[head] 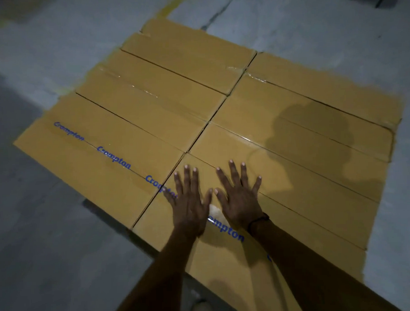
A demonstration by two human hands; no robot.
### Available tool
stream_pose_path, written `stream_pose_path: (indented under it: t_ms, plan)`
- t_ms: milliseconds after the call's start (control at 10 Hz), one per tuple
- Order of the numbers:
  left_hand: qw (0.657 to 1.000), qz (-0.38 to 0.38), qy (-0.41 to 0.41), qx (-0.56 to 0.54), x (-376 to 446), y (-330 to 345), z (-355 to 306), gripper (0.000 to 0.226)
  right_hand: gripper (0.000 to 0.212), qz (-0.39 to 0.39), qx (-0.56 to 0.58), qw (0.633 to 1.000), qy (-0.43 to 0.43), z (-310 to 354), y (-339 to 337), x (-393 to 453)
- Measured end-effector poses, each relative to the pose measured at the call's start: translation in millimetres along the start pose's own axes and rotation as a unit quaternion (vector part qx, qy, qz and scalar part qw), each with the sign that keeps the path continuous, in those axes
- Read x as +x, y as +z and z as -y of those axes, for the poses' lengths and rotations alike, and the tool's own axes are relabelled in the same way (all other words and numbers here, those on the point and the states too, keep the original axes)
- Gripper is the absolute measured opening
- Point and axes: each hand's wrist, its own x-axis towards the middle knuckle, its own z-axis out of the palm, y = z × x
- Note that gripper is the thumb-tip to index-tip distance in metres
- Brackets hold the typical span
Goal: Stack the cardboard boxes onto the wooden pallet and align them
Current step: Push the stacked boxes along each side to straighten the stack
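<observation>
Tan cardboard boxes, long and flat, lying side by side in two columns, tops forming one level layer over grey concrete floor. Both hands spread flat, fingers straight, pressing on nearest right-column box with blue printed lettering. Left hand sitting just beside seam between columns; right hand next to it, thumbs nearly touching. Dark wristband circling right wrist. Pallet hiding under boxes.

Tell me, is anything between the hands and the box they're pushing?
No, nothing visible. The left hand and right hand lie flat, fingers spread, right on top of the nearest cardboard box, beside its blue printed lettering.
</observation>
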Motion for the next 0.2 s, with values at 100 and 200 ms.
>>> stream_pose_path:
  t_ms: [100, 200]
  plan:
    - [0.999, 0.037, -0.016, 0.005, -63.4, 14.8, -19.7, 0.073, 0.065, 0.018, -0.029, 0.999, -0.014, -16.8, 1.6, -58.9]
    - [0.997, 0.066, -0.034, -0.012, -118.7, 12.2, -43.5, 0.073, 0.065, 0.088, -0.041, 0.995, -0.012, -46.1, -14.2, -115.9]
